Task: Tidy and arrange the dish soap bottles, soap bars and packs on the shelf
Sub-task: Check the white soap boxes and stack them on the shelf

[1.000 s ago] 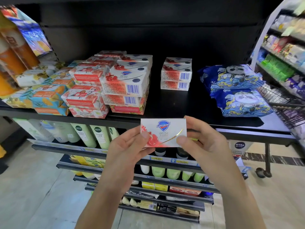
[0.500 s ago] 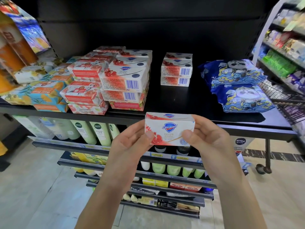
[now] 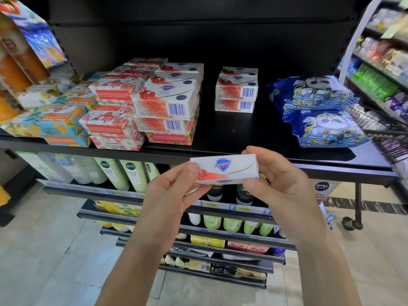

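We have tipped the white-and-red cardboard soap box (image 3: 224, 171) flatter; left grip (image 3: 174, 195) and right grip (image 3: 278, 184) pinch its ends, so it looks ready for the black metal shelf (image 3: 220, 133).

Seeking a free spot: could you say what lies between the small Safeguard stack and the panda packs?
Only bare shelf between the stack and packs, per the head view.

left hand (image 3: 174, 193): thumb and curled fingers pinch left end of white and red cardboard soap box (image 3: 227, 170) | right hand (image 3: 280, 186): thumb in front, fingers curled behind right end | left forearm (image 3: 132, 261), right forearm (image 3: 320, 261): bare, rising from near edge, hands close together
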A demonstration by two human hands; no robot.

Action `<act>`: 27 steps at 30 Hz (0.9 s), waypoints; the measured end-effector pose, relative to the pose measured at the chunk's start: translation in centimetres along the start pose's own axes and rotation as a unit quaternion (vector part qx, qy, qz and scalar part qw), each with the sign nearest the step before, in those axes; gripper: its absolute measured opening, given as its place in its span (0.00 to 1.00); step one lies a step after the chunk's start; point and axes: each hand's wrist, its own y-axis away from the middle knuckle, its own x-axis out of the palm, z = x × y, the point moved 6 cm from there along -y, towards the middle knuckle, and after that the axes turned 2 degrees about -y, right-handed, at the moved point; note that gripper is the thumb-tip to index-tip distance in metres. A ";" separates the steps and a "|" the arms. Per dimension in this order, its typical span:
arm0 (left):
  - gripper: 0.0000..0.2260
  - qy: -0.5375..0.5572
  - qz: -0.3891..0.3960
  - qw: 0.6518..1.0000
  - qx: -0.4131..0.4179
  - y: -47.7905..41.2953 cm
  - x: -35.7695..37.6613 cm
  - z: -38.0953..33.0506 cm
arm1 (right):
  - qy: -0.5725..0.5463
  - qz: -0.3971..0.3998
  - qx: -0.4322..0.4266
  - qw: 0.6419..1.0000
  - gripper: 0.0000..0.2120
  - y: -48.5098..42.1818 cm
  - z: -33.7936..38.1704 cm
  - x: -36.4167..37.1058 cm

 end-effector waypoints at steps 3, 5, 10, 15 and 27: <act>0.18 -0.004 -0.006 1.000 0.002 0.1 0.0 0.0 | 0.021 -0.010 0.041 0.999 0.24 0.1 0.2 0.0; 0.21 -0.006 -0.011 1.000 0.005 0.1 -0.1 0.0 | 0.038 -0.034 0.049 0.997 0.25 0.1 0.4 -0.2; 0.26 -0.004 -0.015 1.000 0.010 0.2 0.0 0.0 | 0.054 -0.061 0.076 0.994 0.27 0.4 0.5 -0.4; 0.28 -0.011 -0.025 0.999 0.027 0.1 0.0 -0.3 | 0.059 -0.080 0.089 0.991 0.31 0.5 0.5 -0.7; 0.27 -0.042 -0.003 0.998 0.051 0.1 0.1 -0.9 | -0.012 -0.037 0.076 0.996 0.25 0.4 0.3 -0.5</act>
